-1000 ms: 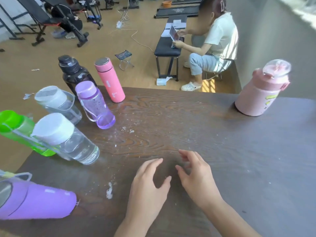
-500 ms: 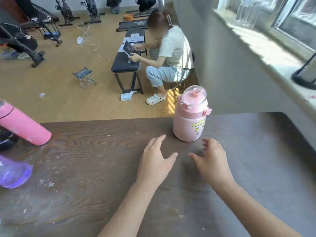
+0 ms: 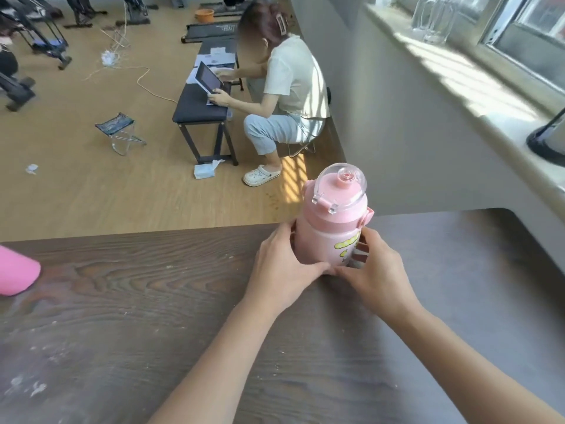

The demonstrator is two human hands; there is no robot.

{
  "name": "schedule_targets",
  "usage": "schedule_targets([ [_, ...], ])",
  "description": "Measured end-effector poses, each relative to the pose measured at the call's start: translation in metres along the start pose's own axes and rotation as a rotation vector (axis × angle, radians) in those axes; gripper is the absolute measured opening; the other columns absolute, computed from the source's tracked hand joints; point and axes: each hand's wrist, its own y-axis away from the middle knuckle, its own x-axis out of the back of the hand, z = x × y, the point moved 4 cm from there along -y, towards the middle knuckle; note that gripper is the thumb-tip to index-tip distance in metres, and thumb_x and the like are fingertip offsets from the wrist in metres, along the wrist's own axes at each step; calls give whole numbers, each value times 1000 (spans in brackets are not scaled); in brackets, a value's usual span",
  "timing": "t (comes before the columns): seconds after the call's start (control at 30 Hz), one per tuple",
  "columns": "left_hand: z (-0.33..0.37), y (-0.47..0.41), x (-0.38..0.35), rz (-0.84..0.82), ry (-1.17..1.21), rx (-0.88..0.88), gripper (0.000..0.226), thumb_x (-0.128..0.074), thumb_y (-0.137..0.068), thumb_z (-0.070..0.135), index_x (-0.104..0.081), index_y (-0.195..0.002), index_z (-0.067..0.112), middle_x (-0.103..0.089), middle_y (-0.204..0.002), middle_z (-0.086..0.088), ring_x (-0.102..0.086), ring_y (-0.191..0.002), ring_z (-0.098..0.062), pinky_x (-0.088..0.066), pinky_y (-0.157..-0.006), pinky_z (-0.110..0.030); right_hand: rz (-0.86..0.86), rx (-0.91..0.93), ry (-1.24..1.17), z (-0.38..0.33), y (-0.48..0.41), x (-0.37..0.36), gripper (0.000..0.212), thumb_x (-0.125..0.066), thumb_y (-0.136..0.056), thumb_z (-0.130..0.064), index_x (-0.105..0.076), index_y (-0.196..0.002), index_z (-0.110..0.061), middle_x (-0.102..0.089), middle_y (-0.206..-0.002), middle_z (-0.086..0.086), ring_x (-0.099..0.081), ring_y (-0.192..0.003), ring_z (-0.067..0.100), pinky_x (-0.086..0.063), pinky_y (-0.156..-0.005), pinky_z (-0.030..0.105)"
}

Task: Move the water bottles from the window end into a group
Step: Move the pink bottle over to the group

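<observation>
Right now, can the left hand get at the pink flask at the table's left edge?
Probably not as things stand. The left hand is wrapped on the pale pink bottle, together with the right hand. The bare table between it and the pink flask is clear, but it must let go first.

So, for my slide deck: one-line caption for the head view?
Both hands, left and right, clasp an upright pink bottle on a dark wooden table.

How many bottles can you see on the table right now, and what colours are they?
Pale pink bottle with a clear dome lid, upright, held between the left hand and the right hand: 1
Brighter pink bottle, only one end showing at the table's left edge: 1
Total: 2
</observation>
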Motion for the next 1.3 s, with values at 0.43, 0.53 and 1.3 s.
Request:
schedule_targets([
  [0.43,-98,45,184,268,-10,92,81,-91,-58,37,-62,-134,35,-76,-119,18,-72,-113,-3,-61,-95,-36,-229,214,27,-111,14,-178,64,-94,-68,-31,-58,-121,-32,-68,-116,-18,-59,-104,-10,-40,-76,-6],
  [0.53,-121,64,230,344,-13,139,86,-89,-56,38,-61,-137,35,-76,-118,19,-72,-113,-1,-61,-96,-35,-292,261,40,-136,22,-227,64,-93,-69,-29,-56,-121,-31,-65,-116,-15,-60,-101,-6,-42,-78,0],
  [1.3,-190,91,282,414,101,241,84,-89,-56,28,-62,-136,29,-74,-105,26,-75,-103,4,-64,-93,-36,-363,295,125,-161,38,-311,83,-94,-66,-30,-53,-137,-13,-64,-123,-4,-60,-112,14,-50,-93,32],
])
